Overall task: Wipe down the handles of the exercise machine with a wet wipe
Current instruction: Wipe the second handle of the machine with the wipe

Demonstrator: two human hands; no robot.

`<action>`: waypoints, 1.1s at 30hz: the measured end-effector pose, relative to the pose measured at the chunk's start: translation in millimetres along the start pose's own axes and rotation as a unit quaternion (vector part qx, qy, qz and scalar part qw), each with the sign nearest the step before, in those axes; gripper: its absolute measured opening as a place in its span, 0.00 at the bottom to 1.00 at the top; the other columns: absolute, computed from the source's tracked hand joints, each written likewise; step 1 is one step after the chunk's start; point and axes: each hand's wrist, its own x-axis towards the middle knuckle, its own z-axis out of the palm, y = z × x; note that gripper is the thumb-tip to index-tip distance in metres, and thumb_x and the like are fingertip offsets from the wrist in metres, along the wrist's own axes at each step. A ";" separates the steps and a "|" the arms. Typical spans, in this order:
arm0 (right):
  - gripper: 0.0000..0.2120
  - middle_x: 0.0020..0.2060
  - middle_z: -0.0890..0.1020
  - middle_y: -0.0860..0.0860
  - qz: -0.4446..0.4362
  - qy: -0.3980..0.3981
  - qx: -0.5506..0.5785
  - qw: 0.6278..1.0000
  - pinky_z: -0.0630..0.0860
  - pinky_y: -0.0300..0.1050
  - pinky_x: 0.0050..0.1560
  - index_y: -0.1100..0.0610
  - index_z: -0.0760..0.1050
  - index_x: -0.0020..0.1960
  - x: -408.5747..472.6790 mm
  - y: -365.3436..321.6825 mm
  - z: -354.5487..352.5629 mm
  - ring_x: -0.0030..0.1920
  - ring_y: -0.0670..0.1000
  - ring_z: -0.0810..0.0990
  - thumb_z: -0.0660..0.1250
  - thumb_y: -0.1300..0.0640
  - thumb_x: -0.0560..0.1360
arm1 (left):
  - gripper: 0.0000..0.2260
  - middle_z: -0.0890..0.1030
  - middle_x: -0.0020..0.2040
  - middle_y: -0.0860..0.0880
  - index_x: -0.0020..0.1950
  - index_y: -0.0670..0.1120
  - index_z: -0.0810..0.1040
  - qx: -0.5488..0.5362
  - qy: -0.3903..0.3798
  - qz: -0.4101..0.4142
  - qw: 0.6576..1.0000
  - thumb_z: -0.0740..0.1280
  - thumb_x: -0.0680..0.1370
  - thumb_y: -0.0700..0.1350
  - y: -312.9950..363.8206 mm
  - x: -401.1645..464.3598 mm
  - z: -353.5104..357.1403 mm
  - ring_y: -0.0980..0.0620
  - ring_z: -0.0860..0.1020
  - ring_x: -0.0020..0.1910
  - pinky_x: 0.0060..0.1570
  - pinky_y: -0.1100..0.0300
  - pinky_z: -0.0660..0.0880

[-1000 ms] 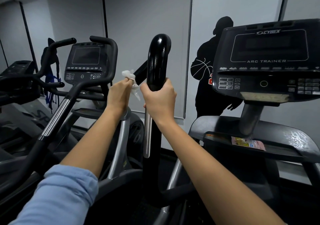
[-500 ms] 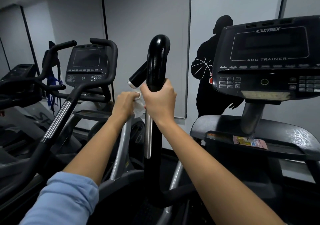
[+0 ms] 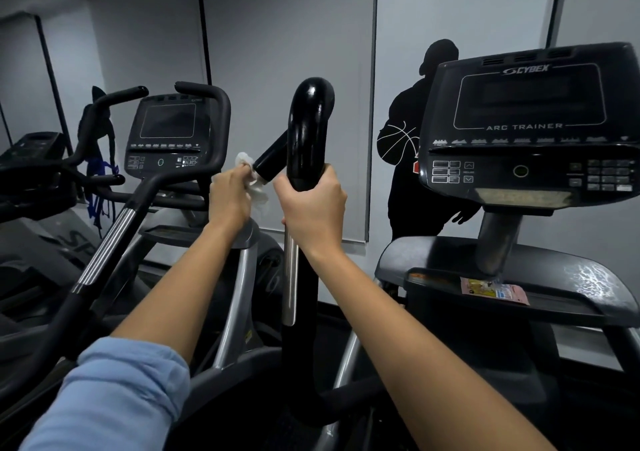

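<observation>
Gym: left hand (image 3: pixel 230 196) holds wipe (image 3: pixel 254 187) beside handle (image 3: pixel 306 131).

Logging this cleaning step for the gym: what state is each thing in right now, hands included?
Left hand: grips the wipe, at the end of the side grip.
Wipe: crumpled, against the side grip's end.
Side grip: slanted, its lower end meeting the wipe.
Right hand: wrapped round the upright handle.
Upright handle: glossy, held below its curved top.
Console: screen dark.
</observation>
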 end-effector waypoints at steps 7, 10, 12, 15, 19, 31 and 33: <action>0.14 0.30 0.75 0.48 0.002 0.006 -0.003 1.000 0.80 0.56 0.33 0.57 0.69 0.40 0.2 -0.6 -0.5 0.33 0.57 0.79 0.69 0.48 0.67 | 0.13 0.81 0.49 0.36 0.54 0.39 0.78 0.047 -0.035 0.007 0.998 0.62 0.73 0.29 -0.3 -21.4 -8.0 0.34 0.78 0.48 0.45 0.47 0.73; 0.12 0.30 0.75 0.48 0.001 0.001 -0.009 1.000 0.80 0.55 0.33 0.55 0.68 0.39 -0.2 -0.6 -1.2 0.33 0.57 0.79 0.69 0.50 0.67 | 0.14 0.80 0.49 0.37 0.55 0.37 0.75 0.058 0.031 0.063 0.996 0.64 0.72 0.28 9.0 0.9 -20.9 0.35 0.80 0.45 0.42 0.44 0.76; 0.12 0.30 0.75 0.48 -0.001 0.000 -0.015 1.000 0.80 0.55 0.33 0.55 0.68 0.40 -0.6 -1.4 -2.1 0.33 0.58 0.80 0.69 0.50 0.67 | 0.15 0.80 0.53 0.39 0.58 0.37 0.74 0.080 0.030 0.143 0.986 0.65 0.73 0.29 24.5 16.4 -25.0 0.36 0.80 0.48 0.45 0.46 0.77; 0.12 0.32 0.76 0.49 -0.003 0.003 -0.018 1.000 0.80 0.55 0.33 0.56 0.69 0.41 -0.8 -3.0 -2.9 0.33 0.58 0.80 0.69 0.51 0.67 | 0.12 0.78 0.58 0.39 0.59 0.36 0.75 0.069 0.007 0.214 0.974 0.62 0.76 0.32 54.2 19.1 -20.7 0.40 0.78 0.55 0.49 0.51 0.76; 0.13 0.32 0.77 0.49 -0.003 0.006 -0.007 1.000 0.80 0.54 0.32 0.57 0.71 0.43 -2.0 -2.6 -1.7 0.34 0.55 0.80 0.69 0.49 0.68 | 0.13 0.76 0.60 0.38 0.60 0.35 0.73 0.094 -0.025 0.208 0.973 0.60 0.76 0.32 46.9 9.4 -2.1 0.41 0.75 0.59 0.49 0.49 0.77; 0.13 0.32 0.77 0.50 -0.003 0.007 -0.007 1.000 0.80 0.55 0.32 0.58 0.71 0.43 -2.4 -4.2 -2.0 0.33 0.56 0.80 0.69 0.50 0.67 | 0.22 0.75 0.63 0.40 0.61 0.36 0.74 0.190 -0.034 0.209 0.959 0.70 0.67 0.28 -3.4 0.4 -1.9 0.39 0.70 0.67 0.56 0.49 0.78; 0.13 0.32 0.77 0.49 0.000 0.009 -0.005 1.000 0.80 0.55 0.32 0.57 0.71 0.43 -2.1 -4.5 -2.1 0.34 0.56 0.79 0.70 0.50 0.68 | 0.17 0.74 0.62 0.42 0.60 0.38 0.74 0.196 -0.037 0.228 0.953 0.67 0.71 0.31 7.7 19.0 0.9 0.42 0.70 0.66 0.56 0.51 0.78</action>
